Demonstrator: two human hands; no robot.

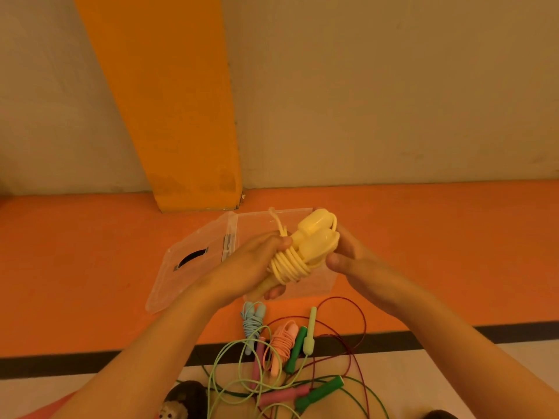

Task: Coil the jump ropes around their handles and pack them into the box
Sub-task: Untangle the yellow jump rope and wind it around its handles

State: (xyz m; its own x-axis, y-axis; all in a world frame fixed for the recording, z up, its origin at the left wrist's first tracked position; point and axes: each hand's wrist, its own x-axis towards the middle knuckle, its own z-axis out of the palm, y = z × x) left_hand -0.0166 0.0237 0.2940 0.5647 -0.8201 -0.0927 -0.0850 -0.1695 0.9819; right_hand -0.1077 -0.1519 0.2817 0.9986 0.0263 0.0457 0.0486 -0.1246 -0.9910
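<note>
I hold a yellow jump rope [305, 252] coiled round its two handles, above the clear plastic box [320, 284]. My left hand [257, 267] grips the lower part of the bundle, its thumb on the coils. My right hand [348, 255] holds the handle tops from the right, thumb in front. A short rope end sticks up behind my left hand. On the floor below lie a coiled blue rope [252, 323], a coiled pink rope [282, 343] and several loose ropes with green [320, 391], pink [281, 396] and pale green [310, 334] handles.
The box's clear lid [187, 261] lies open to the left on the orange floor. An orange pillar [181, 116] and a pale wall stand behind. A black stripe [453, 334] crosses the floor. A small dark plush toy [181, 400] sits at the bottom edge.
</note>
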